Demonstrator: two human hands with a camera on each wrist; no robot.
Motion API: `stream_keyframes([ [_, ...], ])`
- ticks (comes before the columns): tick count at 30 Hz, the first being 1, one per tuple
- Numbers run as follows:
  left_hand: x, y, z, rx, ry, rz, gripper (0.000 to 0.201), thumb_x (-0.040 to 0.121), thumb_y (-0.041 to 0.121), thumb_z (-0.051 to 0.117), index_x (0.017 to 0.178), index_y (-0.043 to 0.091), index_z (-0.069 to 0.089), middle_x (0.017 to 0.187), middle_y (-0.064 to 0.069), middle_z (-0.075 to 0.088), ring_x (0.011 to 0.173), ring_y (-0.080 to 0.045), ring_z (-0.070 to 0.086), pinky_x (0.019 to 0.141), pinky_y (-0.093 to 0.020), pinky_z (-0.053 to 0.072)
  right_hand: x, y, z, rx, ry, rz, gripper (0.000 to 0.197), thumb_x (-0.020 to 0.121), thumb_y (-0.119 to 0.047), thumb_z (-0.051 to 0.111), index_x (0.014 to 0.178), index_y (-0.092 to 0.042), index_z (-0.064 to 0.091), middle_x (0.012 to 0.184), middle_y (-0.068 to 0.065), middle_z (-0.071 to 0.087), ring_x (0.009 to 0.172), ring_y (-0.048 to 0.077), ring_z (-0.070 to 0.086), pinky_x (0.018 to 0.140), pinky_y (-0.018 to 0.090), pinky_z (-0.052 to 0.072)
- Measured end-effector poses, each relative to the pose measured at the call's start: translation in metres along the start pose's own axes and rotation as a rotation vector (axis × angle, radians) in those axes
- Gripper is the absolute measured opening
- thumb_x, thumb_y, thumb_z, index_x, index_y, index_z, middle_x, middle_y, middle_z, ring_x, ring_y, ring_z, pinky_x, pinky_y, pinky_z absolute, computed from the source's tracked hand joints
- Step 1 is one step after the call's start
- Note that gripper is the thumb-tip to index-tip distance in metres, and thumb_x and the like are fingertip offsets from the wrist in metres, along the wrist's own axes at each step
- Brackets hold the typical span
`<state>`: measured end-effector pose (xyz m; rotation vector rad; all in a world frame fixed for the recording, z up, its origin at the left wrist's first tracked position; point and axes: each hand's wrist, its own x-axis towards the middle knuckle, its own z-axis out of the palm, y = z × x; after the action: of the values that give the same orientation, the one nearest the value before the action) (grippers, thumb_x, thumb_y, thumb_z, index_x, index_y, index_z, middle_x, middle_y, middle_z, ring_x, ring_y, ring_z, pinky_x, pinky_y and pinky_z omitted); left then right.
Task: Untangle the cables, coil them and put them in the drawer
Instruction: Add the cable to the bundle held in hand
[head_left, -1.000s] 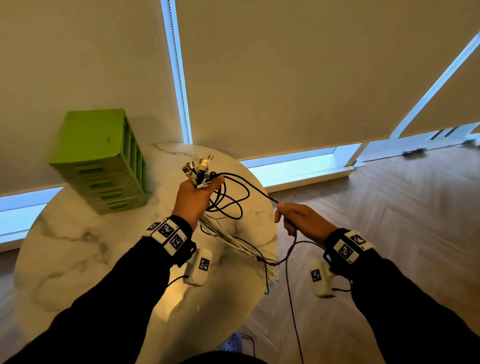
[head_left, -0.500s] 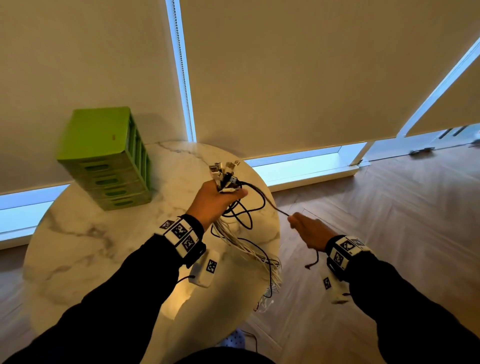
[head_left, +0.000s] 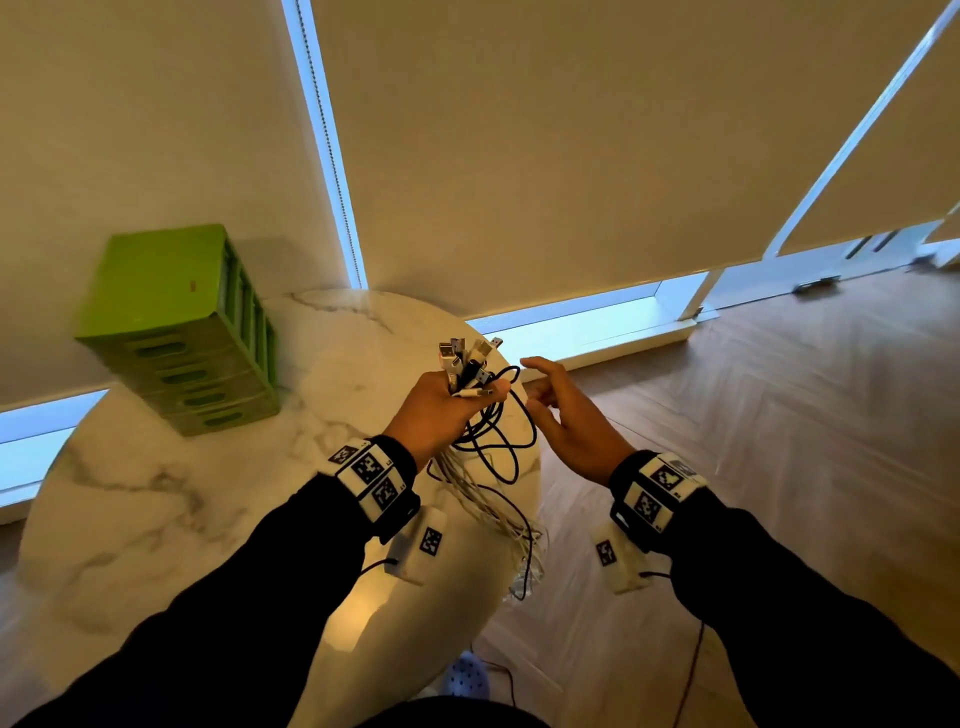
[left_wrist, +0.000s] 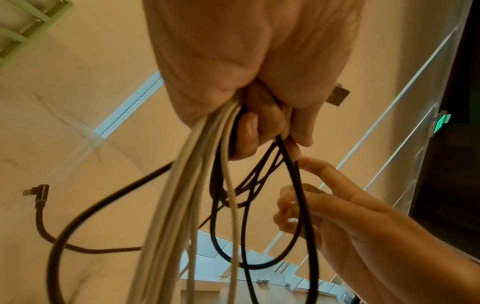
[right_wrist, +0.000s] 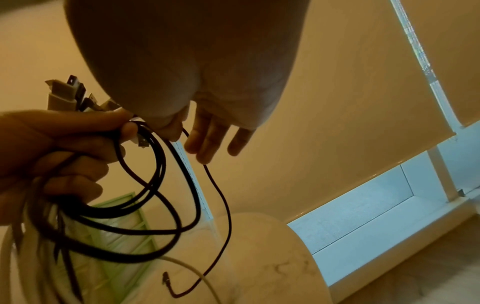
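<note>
My left hand (head_left: 447, 410) grips a bundle of cables above the table's right side. Their USB plugs (head_left: 467, 358) stick up out of the fist. Black cable loops (head_left: 498, 441) hang from it, and white cables (head_left: 483, 504) trail down over the table edge. In the left wrist view the left hand's fingers (left_wrist: 259, 127) curl round the white cables (left_wrist: 182, 195) and black loops (left_wrist: 298, 205). My right hand (head_left: 545, 389) is just right of the loops with fingers loosely spread, holding nothing. In the right wrist view a thin black cable (right_wrist: 223, 205) hangs past its fingers (right_wrist: 207, 139).
A green drawer unit (head_left: 182, 332) with all drawers closed stands at the back left of the round marble table (head_left: 156, 519). Roller blinds and a window sill lie behind. Wooden floor (head_left: 779, 415) is to the right. A slipper (head_left: 467, 680) shows below the table edge.
My right hand pinched the black cable and held it out to the right; it has let go and come back beside the left hand. The black cable now hangs in loops from the left hand.
</note>
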<state>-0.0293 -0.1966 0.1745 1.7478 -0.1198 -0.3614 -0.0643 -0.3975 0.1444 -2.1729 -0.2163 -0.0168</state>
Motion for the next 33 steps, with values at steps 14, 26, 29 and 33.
stream_keyframes([
  [14, 0.018, 0.015, 0.050, -0.286, 0.004, 0.045, 0.028, 0.098, 0.036, 0.062, 0.103, 0.012, 0.075, 0.073, -0.007, 0.020, 0.051, -0.014, 0.017, 0.050, -0.025, 0.018, -0.060, 0.070, -0.108, -0.403, 0.200, 0.431, 0.009, 0.107, -0.023, 0.043, 0.108, -0.025, 0.051, 0.088, 0.001, 0.071, 0.082, 0.019, 0.068, 0.078, 0.035, 0.056],
  [26, 0.013, 0.003, 0.095, -0.226, -0.025, 0.002, 0.034, 0.095, 0.047, 0.063, 0.106, 0.018, 0.076, 0.053, 0.008, 0.026, 0.049, -0.012, 0.025, 0.052, -0.029, 0.025, -0.087, 0.045, -0.035, -0.158, -0.168, 0.189, 0.040, 0.096, -0.015, 0.059, 0.134, -0.022, 0.050, 0.126, -0.003, 0.062, 0.114, 0.007, 0.059, 0.099, 0.023, 0.047],
  [29, 0.015, 0.000, 0.105, -0.202, -0.046, 0.010, 0.042, 0.085, 0.062, 0.067, 0.104, 0.026, 0.077, 0.068, -0.008, 0.046, 0.064, -0.023, 0.043, 0.063, -0.037, 0.042, -0.076, 0.023, -0.016, -0.087, -0.061, 0.084, 0.033, 0.100, -0.022, 0.056, 0.133, -0.017, 0.051, 0.124, 0.000, 0.064, 0.109, 0.011, 0.062, 0.095, 0.020, 0.049],
  [33, 0.013, 0.007, 0.113, -0.201, -0.021, 0.008, 0.030, 0.096, 0.044, 0.062, 0.107, 0.021, 0.077, 0.050, 0.009, 0.034, 0.050, -0.012, 0.033, 0.053, -0.026, 0.034, -0.075, 0.020, -0.013, -0.041, 0.072, 0.067, 0.019, 0.106, -0.025, 0.046, 0.122, -0.019, 0.054, 0.107, -0.002, 0.068, 0.092, 0.006, 0.064, 0.082, 0.015, 0.050],
])
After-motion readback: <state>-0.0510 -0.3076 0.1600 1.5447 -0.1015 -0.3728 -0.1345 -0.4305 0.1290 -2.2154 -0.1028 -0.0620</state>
